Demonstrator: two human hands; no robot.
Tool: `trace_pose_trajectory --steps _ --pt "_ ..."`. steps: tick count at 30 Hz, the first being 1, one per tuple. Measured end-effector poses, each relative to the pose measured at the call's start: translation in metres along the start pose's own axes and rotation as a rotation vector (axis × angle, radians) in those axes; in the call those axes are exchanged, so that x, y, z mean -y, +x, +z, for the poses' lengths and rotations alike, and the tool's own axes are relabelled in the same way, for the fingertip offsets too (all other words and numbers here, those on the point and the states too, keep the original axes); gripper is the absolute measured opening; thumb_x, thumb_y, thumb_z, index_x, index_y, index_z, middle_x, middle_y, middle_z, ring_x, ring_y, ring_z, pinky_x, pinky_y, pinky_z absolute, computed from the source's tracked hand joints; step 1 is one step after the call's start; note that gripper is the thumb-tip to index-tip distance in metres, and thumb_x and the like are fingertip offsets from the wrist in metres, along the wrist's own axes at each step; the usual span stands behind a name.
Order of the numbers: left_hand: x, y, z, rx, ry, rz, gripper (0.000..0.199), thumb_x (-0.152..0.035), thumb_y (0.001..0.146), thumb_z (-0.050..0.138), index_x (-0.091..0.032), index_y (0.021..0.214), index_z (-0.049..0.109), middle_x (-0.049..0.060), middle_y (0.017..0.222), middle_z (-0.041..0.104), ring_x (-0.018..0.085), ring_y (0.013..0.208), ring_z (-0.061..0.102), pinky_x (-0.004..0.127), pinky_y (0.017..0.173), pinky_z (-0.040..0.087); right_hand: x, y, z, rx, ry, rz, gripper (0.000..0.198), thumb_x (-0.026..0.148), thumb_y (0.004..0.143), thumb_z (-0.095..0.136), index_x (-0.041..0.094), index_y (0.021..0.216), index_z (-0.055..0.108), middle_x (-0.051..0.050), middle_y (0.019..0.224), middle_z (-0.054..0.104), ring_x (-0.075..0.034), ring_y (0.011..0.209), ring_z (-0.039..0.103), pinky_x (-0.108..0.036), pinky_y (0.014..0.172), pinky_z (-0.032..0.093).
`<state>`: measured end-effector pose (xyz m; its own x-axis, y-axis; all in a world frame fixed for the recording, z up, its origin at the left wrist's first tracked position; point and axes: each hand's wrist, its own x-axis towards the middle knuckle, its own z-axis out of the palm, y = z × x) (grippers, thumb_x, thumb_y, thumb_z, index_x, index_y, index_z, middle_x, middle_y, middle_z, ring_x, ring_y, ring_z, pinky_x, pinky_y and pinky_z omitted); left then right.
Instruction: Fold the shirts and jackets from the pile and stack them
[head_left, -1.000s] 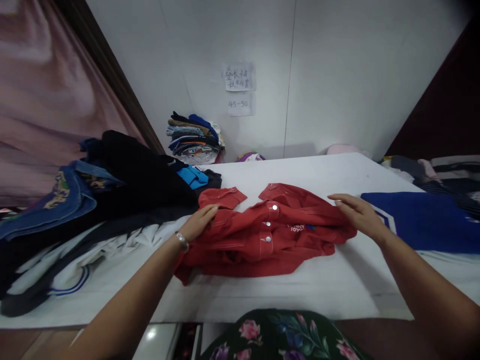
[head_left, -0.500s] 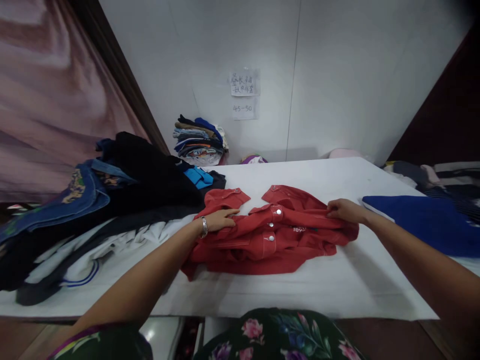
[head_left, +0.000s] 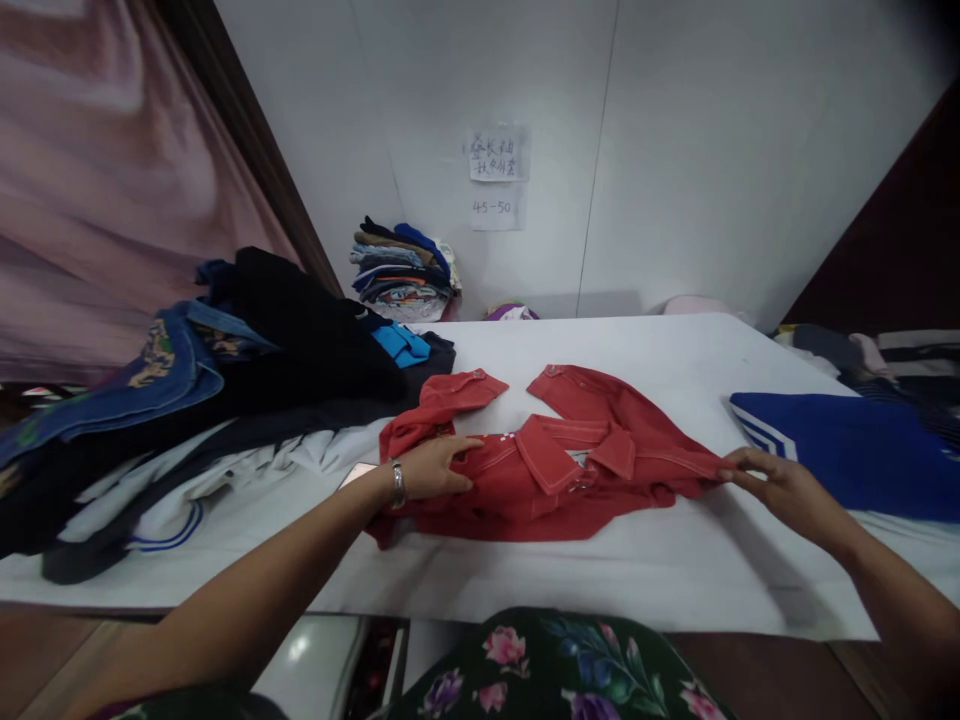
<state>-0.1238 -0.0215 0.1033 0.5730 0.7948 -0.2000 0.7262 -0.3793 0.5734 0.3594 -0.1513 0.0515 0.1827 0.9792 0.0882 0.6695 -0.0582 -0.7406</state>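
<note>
left hand [head_left: 433, 468]: flat, palm down, fingers spread on the jacket's left part; pressing, not gripping. Metal bracelet [head_left: 397, 483] on the wrist.
right hand [head_left: 780, 489]: fingers pinched on the jacket's right tip, thumb and fingertips closed on the fabric edge, arm coming in from lower right.
jacket [head_left: 555, 465]: red, white stitching, lies on the worktop in front of the person, roughly centre. Crumpled and partly folded; the collar and front flaps are bunched in the middle. Two cuffs point toward the wall, left cuff [head_left: 465, 385] and right cuff [head_left: 562, 378], with a bare gap between them. Metal snaps show near the middle, too small to count.
worktop [head_left: 600, 580]: white cloth cover, near edge just in front of the person's floral garment [head_left: 555, 665].
left pile [head_left: 225, 380]: loose heap of clothes, mostly black, with blue denim bearing embroidery at far left, a bright blue item on top right, and white fabric with a blue stripe at the bottom. Its right edge is just beside the jacket.
blue garment [head_left: 847, 450]: dark blue with white stripes, flat on the worktop right of the right hand, near but apart.
stack [head_left: 405, 272]: folded clothes against the wall, behind the left pile.
notes [head_left: 499, 175]: two handwritten paper sheets on the white wall, lower one reads 45-50.
curtain [head_left: 112, 180]: pink, far left.
</note>
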Motion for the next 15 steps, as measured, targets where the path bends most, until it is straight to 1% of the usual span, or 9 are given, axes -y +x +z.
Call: trace_pose_trajectory --steps 2,5,6,8,9,11,13,15 --pt "-0.001 -0.003 0.002 -0.01 0.006 -0.004 0.063 -0.032 0.059 0.069 -0.026 0.122 0.063 0.004 0.118 0.066 0.027 0.106 0.06 0.033 0.091 0.045 -0.008 -0.008 0.005 0.026 -0.05 -0.006 0.039 0.063 0.071 0.061 0.024 0.073 0.066 -0.004 0.079 0.068 -0.023 0.076 0.061 -0.033 0.067 0.047" --pt "-0.003 -0.003 -0.001 -0.057 -0.033 -0.08 0.059 -0.035 0.058 0.069 -0.025 0.116 0.065 0.004 0.103 0.07 0.026 0.093 0.064 0.032 0.081 0.047 -0.011 -0.016 0.008 0.058 -0.078 -0.02 0.039 0.061 0.069 0.064 0.023 0.081 0.067 -0.005 0.085 0.069 -0.024 0.079 0.062 -0.035 0.069 0.049" --pt "-0.005 -0.002 -0.002 -0.067 -0.035 -0.106 0.055 -0.037 0.058 0.069 -0.024 0.112 0.067 0.004 0.099 0.07 0.026 0.09 0.064 0.031 0.079 0.047 -0.011 -0.018 0.008 0.082 -0.081 -0.014 0.04 0.059 0.068 0.066 0.024 0.086 0.067 -0.005 0.087 0.069 -0.025 0.081 0.062 -0.035 0.07 0.049" --pt "-0.007 -0.002 -0.005 -0.052 0.012 -0.121 0.041 -0.041 0.059 0.069 -0.023 0.096 0.07 0.003 0.09 0.07 0.024 0.083 0.064 0.029 0.073 0.045 -0.012 -0.019 0.009 0.144 -0.101 0.007 0.039 0.058 0.069 0.066 0.025 0.09 0.067 -0.005 0.088 0.069 -0.024 0.079 0.062 -0.033 0.067 0.05" --pt "-0.009 -0.003 -0.007 -0.03 0.063 -0.114 0.033 -0.042 0.06 0.068 -0.023 0.087 0.07 0.002 0.084 0.069 0.023 0.078 0.063 0.028 0.069 0.044 -0.013 -0.018 0.009 0.174 -0.12 0.007 0.035 0.058 0.071 0.064 0.026 0.087 0.067 -0.005 0.085 0.068 -0.023 0.076 0.062 -0.033 0.064 0.049" --pt "-0.011 -0.005 -0.009 0.01 0.189 -0.083 0.022 -0.042 0.064 0.066 -0.022 0.073 0.065 0.0 0.072 0.066 0.02 0.07 0.06 0.027 0.063 0.04 -0.016 -0.017 0.009 0.199 -0.198 -0.025 0.033 0.058 0.076 0.057 0.027 0.074 0.067 -0.005 0.079 0.065 -0.022 0.068 0.06 -0.033 0.061 0.048" --pt "-0.014 -0.008 -0.014 0.003 0.283 -0.035 0.018 -0.039 0.068 0.063 -0.022 0.069 0.062 -0.001 0.07 0.063 0.018 0.068 0.057 0.026 0.063 0.039 -0.02 -0.014 0.008 0.147 -0.335 -0.068 0.036 0.058 0.079 0.051 0.028 0.066 0.067 -0.006 0.076 0.063 -0.022 0.066 0.059 -0.034 0.06 0.046" --pt "-0.018 -0.011 -0.021 -0.074 0.337 0.012 0.017 -0.037 0.073 0.06 -0.02 0.07 0.062 0.0 0.076 0.063 0.018 0.074 0.058 0.026 0.066 0.04 -0.02 -0.01 0.007 0.033 -0.476 -0.056 0.036 0.057 0.078 0.049 0.029 0.069 0.07 -0.006 0.078 0.063 -0.024 0.07 0.062 -0.035 0.058 0.045"
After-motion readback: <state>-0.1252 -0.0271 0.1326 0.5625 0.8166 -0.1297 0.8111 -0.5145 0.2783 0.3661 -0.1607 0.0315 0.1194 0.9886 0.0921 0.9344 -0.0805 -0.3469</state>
